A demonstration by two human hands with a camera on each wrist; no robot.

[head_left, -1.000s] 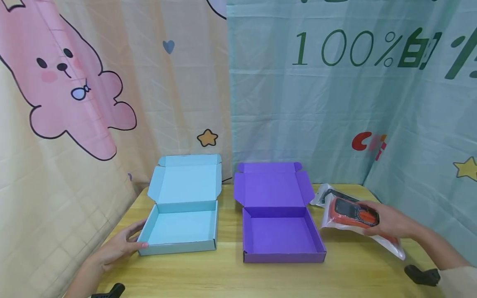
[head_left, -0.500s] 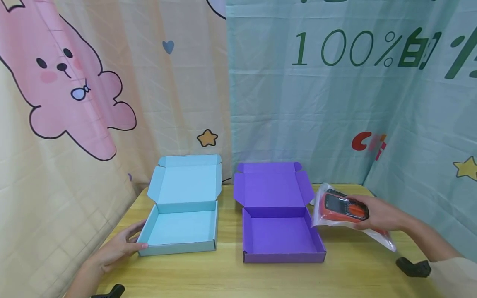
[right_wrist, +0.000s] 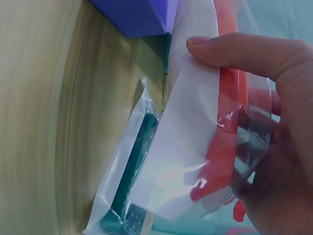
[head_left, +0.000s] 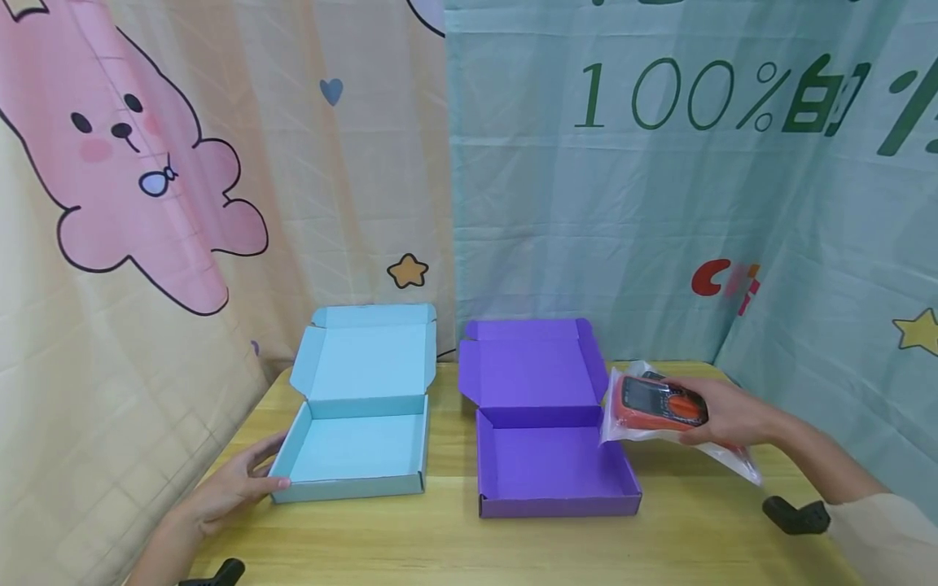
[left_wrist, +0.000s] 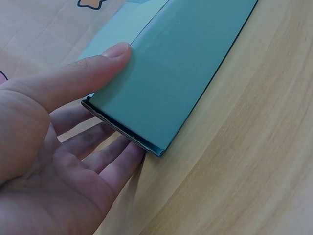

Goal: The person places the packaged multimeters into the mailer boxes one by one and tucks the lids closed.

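Note:
In the head view my right hand (head_left: 733, 413) grips a red digital multimeter (head_left: 652, 404) in a clear plastic bag, tilted near the right wall of an open purple box (head_left: 560, 508). The right wrist view has the thumb pressed on the bag's white backing (right_wrist: 181, 132). My left hand (head_left: 234, 482) holds the near left corner of an open light blue box (head_left: 352, 487). Its thumb lies on the front wall and its fingers are at the left side, as the left wrist view shows. Neither box has anything visible inside.
A second bagged item with a dark green body (right_wrist: 134, 166) lies on the wooden table (head_left: 513, 553), right of the purple box and partly hidden behind the multimeter. Both box lids stand raised at the back. Printed curtains (head_left: 586, 203) hang around the table.
My right hand has moved left with the bagged multimeter, from over the table's right side to the purple box's right wall. The left hand and the light blue box have stayed in place.

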